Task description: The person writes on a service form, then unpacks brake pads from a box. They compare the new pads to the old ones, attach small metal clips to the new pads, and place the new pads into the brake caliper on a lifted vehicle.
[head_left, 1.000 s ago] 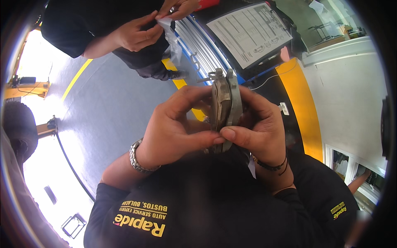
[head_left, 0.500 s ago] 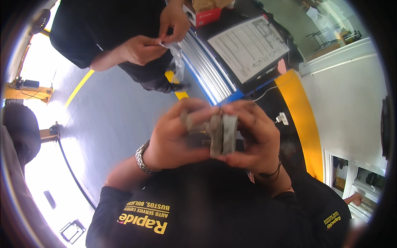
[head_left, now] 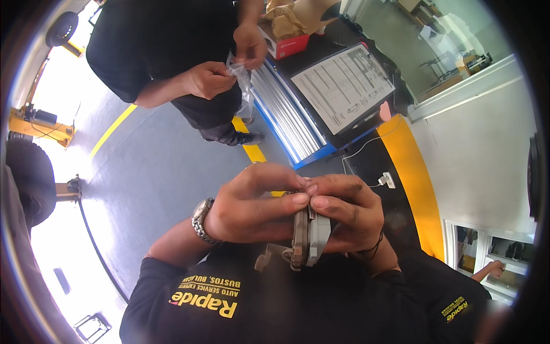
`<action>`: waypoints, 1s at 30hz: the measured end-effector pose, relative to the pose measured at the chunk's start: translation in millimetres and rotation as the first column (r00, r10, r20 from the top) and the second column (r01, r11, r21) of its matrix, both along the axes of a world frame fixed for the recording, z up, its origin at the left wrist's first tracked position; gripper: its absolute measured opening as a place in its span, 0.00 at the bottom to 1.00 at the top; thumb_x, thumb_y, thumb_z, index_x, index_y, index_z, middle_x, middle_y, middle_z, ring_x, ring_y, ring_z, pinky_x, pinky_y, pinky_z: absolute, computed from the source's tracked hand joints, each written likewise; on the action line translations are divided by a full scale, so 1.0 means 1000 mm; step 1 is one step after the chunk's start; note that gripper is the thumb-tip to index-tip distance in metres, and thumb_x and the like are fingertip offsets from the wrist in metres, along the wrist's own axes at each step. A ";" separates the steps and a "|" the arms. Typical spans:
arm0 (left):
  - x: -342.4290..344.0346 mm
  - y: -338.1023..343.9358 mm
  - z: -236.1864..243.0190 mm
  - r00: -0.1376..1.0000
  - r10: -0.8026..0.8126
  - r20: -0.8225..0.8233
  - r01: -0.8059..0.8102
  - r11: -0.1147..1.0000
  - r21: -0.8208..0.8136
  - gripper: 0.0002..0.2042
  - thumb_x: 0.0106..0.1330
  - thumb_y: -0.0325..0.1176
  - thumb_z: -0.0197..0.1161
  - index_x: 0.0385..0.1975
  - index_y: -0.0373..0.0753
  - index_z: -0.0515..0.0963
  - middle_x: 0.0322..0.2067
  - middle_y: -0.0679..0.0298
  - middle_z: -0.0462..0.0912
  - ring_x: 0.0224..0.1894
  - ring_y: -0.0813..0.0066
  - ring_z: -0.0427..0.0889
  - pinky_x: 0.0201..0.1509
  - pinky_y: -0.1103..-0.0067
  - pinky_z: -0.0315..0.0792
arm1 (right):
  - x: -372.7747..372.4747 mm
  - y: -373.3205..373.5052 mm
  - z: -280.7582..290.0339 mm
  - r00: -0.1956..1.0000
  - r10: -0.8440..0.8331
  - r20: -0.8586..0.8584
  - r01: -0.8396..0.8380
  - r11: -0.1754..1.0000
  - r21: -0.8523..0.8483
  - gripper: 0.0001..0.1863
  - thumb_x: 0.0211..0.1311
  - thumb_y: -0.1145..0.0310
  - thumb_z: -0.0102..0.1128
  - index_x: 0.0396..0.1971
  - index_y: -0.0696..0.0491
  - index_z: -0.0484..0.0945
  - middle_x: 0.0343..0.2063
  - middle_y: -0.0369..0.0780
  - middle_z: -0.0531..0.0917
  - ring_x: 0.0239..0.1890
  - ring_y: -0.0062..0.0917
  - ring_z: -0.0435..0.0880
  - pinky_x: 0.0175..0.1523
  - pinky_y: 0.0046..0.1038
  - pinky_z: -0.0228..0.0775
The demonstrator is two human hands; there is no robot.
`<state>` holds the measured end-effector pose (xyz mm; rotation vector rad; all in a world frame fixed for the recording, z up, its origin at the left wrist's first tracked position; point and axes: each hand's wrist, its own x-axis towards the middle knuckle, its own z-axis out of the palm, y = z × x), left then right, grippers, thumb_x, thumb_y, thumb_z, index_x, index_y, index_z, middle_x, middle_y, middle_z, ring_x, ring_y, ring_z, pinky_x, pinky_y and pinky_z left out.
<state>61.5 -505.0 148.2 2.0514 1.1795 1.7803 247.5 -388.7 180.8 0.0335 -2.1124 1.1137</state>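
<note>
Two brake pads stand on edge, pressed side by side, in front of my chest. The brownish-grey brake pad (head_left: 299, 239) is on the left, and a thin bent metal clip (head_left: 269, 255) sticks out from its lower end. The lighter grey brake pad (head_left: 318, 241) lies against it on the right. My left hand (head_left: 252, 203) is closed on the brownish pad, thumb and fingers at the upper end. My right hand (head_left: 349, 209) grips the lighter pad, its thumb tip beside the left one. The pads' upper ends are mostly hidden by my fingers.
Ahead, a co-worker's hands (head_left: 223, 71) hold a clear plastic bag (head_left: 243, 86). A blue-edged tool cabinet (head_left: 321, 152) carries a clipboard with a form (head_left: 344, 86) and a red box (head_left: 285, 46) with brown paper. A white plug (head_left: 387, 180) lies to the right. Another person's arm (head_left: 490, 270) shows at far right.
The brake pads have come lower and nearer my chest, with their lower ends and the clip now showing. My thumbs have shifted to the upper end. The co-worker's hands still hold the bag.
</note>
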 end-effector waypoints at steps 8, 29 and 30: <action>0.004 -0.006 0.001 1.000 -0.006 0.013 0.005 1.000 0.021 0.30 0.47 0.26 0.83 0.54 0.39 0.82 0.51 0.51 0.78 0.50 0.58 0.85 0.51 0.71 0.82 | 0.003 -0.005 -0.002 0.997 0.055 -0.047 -0.057 0.997 -0.043 0.35 0.36 0.79 0.81 0.52 0.52 0.82 0.51 0.44 0.82 0.52 0.36 0.86 0.56 0.33 0.81; 0.010 -0.015 0.006 0.999 -0.028 -0.047 0.027 1.000 -0.008 0.35 0.49 0.24 0.82 0.61 0.46 0.78 0.54 0.56 0.72 0.52 0.64 0.81 0.50 0.74 0.80 | 0.013 -0.011 0.001 0.998 0.054 -0.029 -0.055 0.998 -0.013 0.33 0.38 0.78 0.81 0.51 0.53 0.81 0.51 0.45 0.83 0.52 0.37 0.86 0.55 0.32 0.81; 0.011 -0.014 0.007 0.999 -0.029 -0.036 0.030 0.999 0.015 0.33 0.48 0.24 0.82 0.59 0.42 0.79 0.53 0.54 0.74 0.51 0.61 0.82 0.51 0.73 0.81 | 0.014 -0.011 0.001 0.998 0.056 -0.031 -0.056 0.998 -0.015 0.33 0.38 0.78 0.81 0.51 0.53 0.81 0.51 0.45 0.83 0.52 0.37 0.86 0.55 0.33 0.81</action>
